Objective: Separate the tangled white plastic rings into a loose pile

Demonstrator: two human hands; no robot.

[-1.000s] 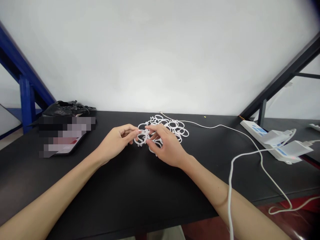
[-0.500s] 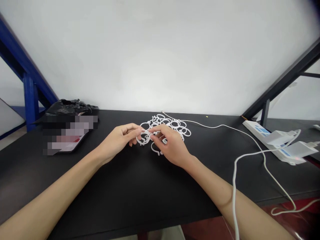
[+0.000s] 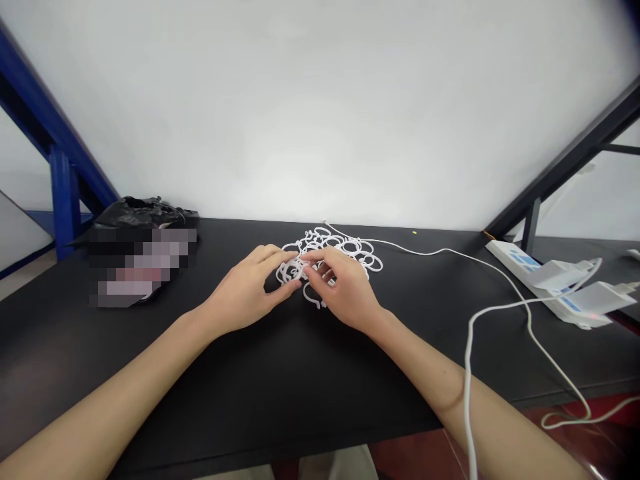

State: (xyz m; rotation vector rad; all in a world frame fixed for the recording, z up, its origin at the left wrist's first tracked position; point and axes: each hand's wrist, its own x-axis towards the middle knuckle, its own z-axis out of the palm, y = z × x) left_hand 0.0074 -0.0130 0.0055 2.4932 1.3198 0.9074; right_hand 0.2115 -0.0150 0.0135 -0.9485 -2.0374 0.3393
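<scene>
A small bunch of white plastic rings (image 3: 290, 272) is between my two hands, close above the black table. My left hand (image 3: 250, 283) curves around its left side, thumb below and fingers above, with the rings between them. At the right side of the bunch, my right hand (image 3: 343, 283) pinches it with thumb and fingertips. The exact contact points are partly hidden. A heap of similar white rings (image 3: 353, 247), some with small knobbed ends, lies just behind my hands. One loose ring (image 3: 313, 298) rests under my right hand's fingers.
On the left lie a black plastic bag (image 3: 135, 213) and a blurred-out flat item (image 3: 143, 267). A white power strip (image 3: 520, 263) with plugged-in adapters stands at right. A white cable (image 3: 470, 373) passes over my right forearm. A pale wall (image 3: 320, 120) closes off the back.
My left hand has shifted from a pinch on the ring's left edge to a wider grip, its thumb moving right and down. My right hand has barely moved.
</scene>
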